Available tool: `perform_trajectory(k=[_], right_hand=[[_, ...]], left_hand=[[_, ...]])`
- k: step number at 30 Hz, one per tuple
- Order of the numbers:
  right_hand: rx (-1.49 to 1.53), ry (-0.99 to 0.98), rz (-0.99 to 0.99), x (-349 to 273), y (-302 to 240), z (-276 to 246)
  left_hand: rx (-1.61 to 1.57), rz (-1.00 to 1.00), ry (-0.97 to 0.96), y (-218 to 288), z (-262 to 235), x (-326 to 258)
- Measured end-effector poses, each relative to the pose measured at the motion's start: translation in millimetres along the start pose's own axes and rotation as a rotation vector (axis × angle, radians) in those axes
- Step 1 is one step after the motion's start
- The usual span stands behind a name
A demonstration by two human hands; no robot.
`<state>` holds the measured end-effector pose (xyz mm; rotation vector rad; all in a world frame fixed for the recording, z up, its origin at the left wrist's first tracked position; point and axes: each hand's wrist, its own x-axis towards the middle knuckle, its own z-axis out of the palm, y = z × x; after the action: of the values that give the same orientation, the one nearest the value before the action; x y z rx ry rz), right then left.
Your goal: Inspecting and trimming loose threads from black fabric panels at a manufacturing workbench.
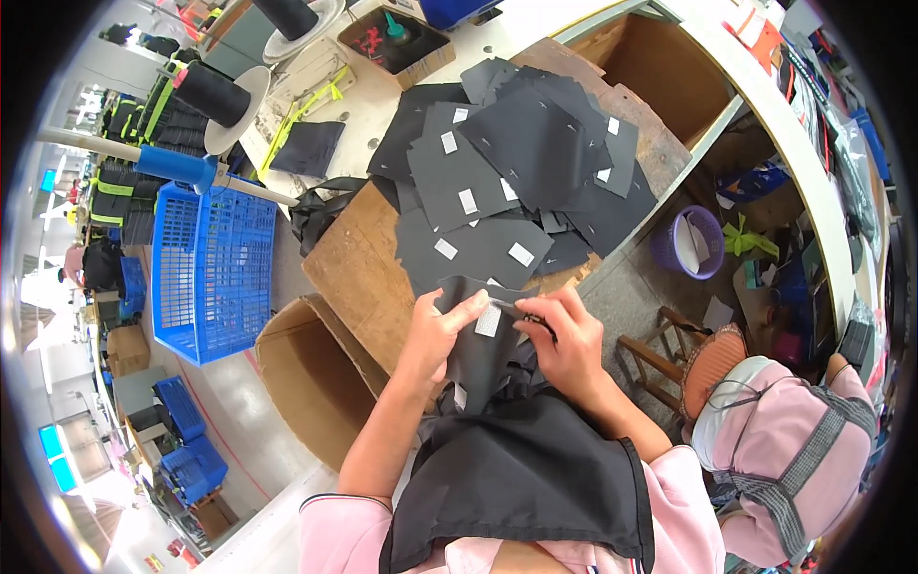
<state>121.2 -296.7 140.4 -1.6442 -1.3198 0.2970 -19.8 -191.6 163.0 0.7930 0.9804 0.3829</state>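
Both hands work one dark fabric piece (483, 349) held just above the lap: the left hand (442, 330) pinches its upper edge beside a small white label (489, 320), while the right hand (564, 340) closes on what looks like a small dark tool, perhaps snips, though it is too small to be sure. Trimming at the label seems the step in hand; the next move calls for a steady pinch. Beyond the hands lies a pile of cut pieces (516, 163). Left of the left hand, an open cardboard box (306, 383) and a blue crate (215, 268) show nothing inside.
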Motion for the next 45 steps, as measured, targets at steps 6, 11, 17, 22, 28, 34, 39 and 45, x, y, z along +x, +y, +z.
perform_trajectory(k=[6, 11, 17, 22, 28, 34, 39, 45], right_hand=[[0.384, -0.206, 0.304, 24, 35, -11], [0.583, -0.687, 0.469, 38, 61, -16], [0.822, -0.622, 0.588, 43, 37, -7], [0.748, -0.517, 0.707, 37, 34, 12], [0.444, -0.130, 0.308, 18, 20, 20], [-0.040, -0.096, 0.012, -5, 4, -14], [-0.056, -0.057, -0.083, -6, 10, -8], [-0.067, -0.025, -0.077, -15, 7, -11]], left_hand=[[-0.089, -0.007, -0.062, 3, -11, 3], [0.163, 0.036, -0.168, 0, -15, 4], [0.167, 0.004, -0.122, -11, -8, 8], [-0.120, 0.023, 0.019, -22, 2, 10], [-0.023, 0.048, -0.051, -17, -5, 5], [-0.016, 0.078, 0.003, -12, -1, 1], [-0.026, 0.037, -0.041, -14, 2, 0], [-0.010, 0.055, -0.006, -13, 2, -4]])
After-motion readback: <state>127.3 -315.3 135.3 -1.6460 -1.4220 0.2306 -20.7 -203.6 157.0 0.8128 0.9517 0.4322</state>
